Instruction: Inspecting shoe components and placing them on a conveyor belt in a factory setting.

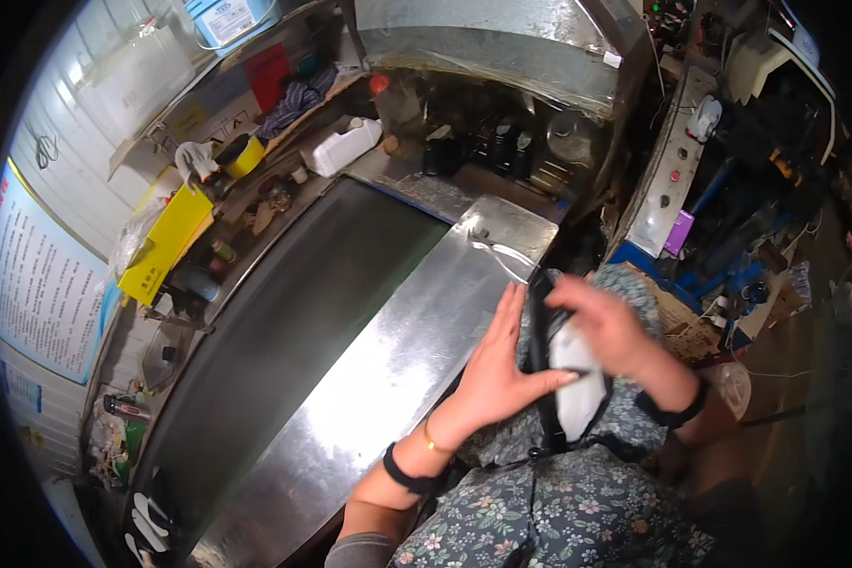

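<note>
A long black strip [540, 346] stands upright in the picture in front of my apron, beside a white, flat piece [577, 383] whose kind I cannot make out. My left hand [506, 374] reaches across the strip with its fingers stretched out. Its thumb lies over the edge of the white piece. My right hand [606, 322] is smeared by motion, its bent fingers close to the strip's upper end; whether they grip it is unclear. The flowered apron [559, 502] covers my lap and spreads behind both things.
To the left runs a shiny metal worktop [350, 388] along a dark belt [284, 312]. A white jug [343, 147] and a yellow box [168, 237] stand beyond it. White cords [502, 254] lie at the worktop's far end. A cluttered bench [667, 170] stands to the right.
</note>
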The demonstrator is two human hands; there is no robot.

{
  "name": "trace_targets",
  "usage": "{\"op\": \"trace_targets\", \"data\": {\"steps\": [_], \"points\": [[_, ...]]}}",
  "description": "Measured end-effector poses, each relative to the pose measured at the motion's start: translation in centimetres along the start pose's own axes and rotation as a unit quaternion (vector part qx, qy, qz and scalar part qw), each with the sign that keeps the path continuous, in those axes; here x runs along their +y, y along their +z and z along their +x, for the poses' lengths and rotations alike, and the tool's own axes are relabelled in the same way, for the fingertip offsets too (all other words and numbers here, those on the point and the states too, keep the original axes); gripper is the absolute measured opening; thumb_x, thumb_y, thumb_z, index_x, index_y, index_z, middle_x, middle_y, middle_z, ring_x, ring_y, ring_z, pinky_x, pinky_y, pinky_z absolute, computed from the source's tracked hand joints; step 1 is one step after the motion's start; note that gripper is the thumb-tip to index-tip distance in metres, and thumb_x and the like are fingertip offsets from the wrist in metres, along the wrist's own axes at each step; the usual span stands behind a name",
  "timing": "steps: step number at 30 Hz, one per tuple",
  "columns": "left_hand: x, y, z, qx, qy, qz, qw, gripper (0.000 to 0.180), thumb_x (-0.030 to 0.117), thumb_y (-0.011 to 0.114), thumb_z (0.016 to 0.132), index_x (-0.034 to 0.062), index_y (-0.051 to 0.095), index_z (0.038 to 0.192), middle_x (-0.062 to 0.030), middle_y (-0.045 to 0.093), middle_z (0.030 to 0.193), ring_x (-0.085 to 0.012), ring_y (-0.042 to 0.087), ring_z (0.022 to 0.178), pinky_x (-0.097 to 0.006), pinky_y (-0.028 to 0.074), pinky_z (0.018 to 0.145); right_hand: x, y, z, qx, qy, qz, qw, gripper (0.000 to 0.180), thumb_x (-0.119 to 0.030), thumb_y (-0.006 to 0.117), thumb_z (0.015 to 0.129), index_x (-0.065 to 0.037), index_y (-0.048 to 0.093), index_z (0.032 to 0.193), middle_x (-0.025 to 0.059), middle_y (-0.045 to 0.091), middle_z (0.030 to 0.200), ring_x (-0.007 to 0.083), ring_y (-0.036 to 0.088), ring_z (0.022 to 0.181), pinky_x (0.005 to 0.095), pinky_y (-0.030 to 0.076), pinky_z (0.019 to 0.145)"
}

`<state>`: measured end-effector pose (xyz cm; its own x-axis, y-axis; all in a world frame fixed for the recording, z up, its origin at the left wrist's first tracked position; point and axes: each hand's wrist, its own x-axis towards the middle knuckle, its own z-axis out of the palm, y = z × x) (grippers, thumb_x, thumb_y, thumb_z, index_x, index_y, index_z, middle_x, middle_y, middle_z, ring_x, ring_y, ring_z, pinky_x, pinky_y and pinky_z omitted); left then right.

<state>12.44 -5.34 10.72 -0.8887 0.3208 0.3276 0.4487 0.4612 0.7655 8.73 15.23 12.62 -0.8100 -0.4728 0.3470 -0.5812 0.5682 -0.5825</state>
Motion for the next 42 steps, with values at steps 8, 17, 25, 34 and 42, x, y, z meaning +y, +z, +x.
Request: {"op": "trace_targets", "data": {"steps": [8, 17, 25, 34, 42], "points": [[-6.5, 3.5, 1.7, -0.056, -0.027, -0.107, 0.992, 0.084, 0.027, 0.073, 0.085, -0.0067, 0.028, 0.147, -0.0245, 0.039, 0.147, -0.0298, 0.041, 0.136, -0.036, 0.033, 0.111, 6.3, 2.3, 0.8, -0.100, -0.075, 0.038, 0.991, 0.043, -0.030, 0.062, 0.091, -0.006, 0.053, 0.124, 0.0194, 0.064, 0.112, 0.0388, 0.064, 0.094, 0.0441, 0.052, 0.077], [-8.0, 7.1, 5.4, -0.023, -0.218, -0.368, 0.903, 0.106, 0.027, 0.081, 0.077, -0.0088, 0.012, 0.149, -0.0268, 0.019, 0.154, -0.0300, 0.024, 0.144, -0.036, 0.027, 0.114, 9.5, 2.0, 4.8, -0.215, 0.024, 0.072, 0.974, 0.042, -0.029, 0.061, 0.092, -0.002, 0.056, 0.124, 0.0209, 0.065, 0.111, 0.0393, 0.064, 0.095, 0.0441, 0.052, 0.080], [-9.7, 10.3, 4.7, 0.014, -0.127, -0.196, 0.972, 0.094, 0.029, 0.074, 0.082, -0.0068, 0.016, 0.148, -0.0248, 0.035, 0.145, -0.0326, 0.034, 0.137, -0.040, 0.029, 0.114, 10.8, 1.9, 3.7, -0.215, 0.009, 0.173, 0.961, 0.052, -0.008, 0.061, 0.085, -0.003, 0.050, 0.135, 0.0217, 0.052, 0.137, 0.0341, 0.049, 0.129, 0.0386, 0.040, 0.106], [-9.5, 13.9, 3.6, 0.126, -0.158, -0.103, 0.974, 0.091, 0.025, 0.075, 0.079, -0.0041, 0.019, 0.145, -0.0409, 0.011, 0.148, -0.0526, 0.016, 0.140, -0.048, 0.024, 0.115, 10.7, 3.1, 2.3, -0.153, -0.057, 0.108, 0.981, 0.047, 0.002, 0.050, 0.080, 0.011, 0.051, 0.126, 0.0294, 0.056, 0.126, 0.0422, 0.054, 0.121, 0.0437, 0.040, 0.104], [-9.3, 10.0, 4.1, 0.056, -0.203, -0.161, 0.964, 0.096, 0.027, 0.074, 0.075, -0.0023, 0.018, 0.147, -0.0382, 0.011, 0.151, -0.0476, 0.018, 0.143, -0.044, 0.027, 0.114, 10.6, 3.9, 2.4, -0.134, 0.035, 0.153, 0.978, 0.048, -0.005, 0.053, 0.084, 0.006, 0.051, 0.131, 0.0256, 0.055, 0.131, 0.0375, 0.053, 0.123, 0.0416, 0.039, 0.104]]}}
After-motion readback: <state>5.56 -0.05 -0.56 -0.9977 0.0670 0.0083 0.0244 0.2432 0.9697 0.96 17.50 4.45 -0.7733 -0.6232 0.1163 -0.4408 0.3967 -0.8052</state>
